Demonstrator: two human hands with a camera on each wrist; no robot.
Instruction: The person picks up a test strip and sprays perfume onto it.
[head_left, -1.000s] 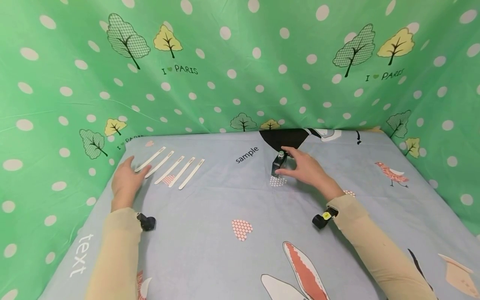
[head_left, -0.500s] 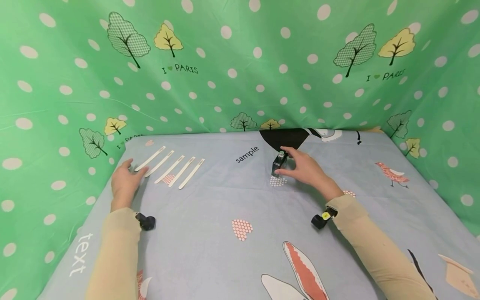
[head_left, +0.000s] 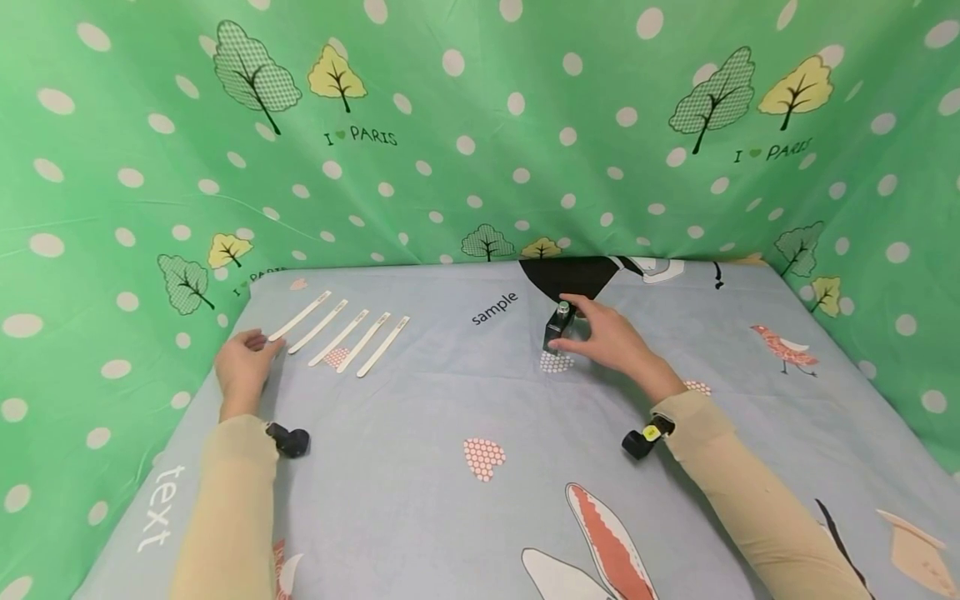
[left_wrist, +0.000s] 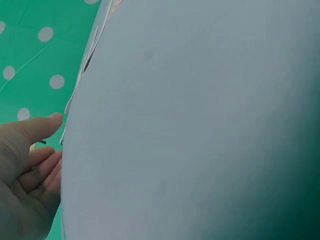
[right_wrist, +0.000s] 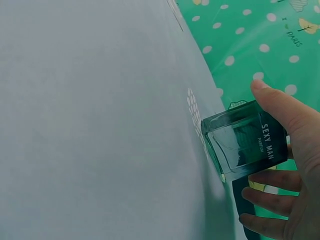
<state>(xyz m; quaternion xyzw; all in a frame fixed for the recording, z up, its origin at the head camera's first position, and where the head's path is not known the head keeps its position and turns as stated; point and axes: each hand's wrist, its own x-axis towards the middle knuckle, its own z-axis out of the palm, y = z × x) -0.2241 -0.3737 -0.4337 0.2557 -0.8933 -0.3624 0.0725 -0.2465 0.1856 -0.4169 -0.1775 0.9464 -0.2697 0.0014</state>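
My right hand grips a perfume bottle, thumb on one side and fingers on the other. In the right wrist view the bottle is dark, square glass lettered "SEXY MAN PARFUM". Its silver spray top is bare. Several white paper test strips lie slanted side by side on the cloth, small print at their far ends. Beside the near end of the leftmost strip rests my left hand. In the left wrist view that hand has thumb and loosely bent fingers apart, nothing between them.
A grey-blue printed cloth covers the table. Green dotted fabric hangs behind it and along both sides. Small black cameras sit on the left wrist and right wrist.
My left hand has drawn back toward me and slightly left, off the leftmost strips, and its fingers have bent more. The right hand and the perfume bottle have stayed in place.
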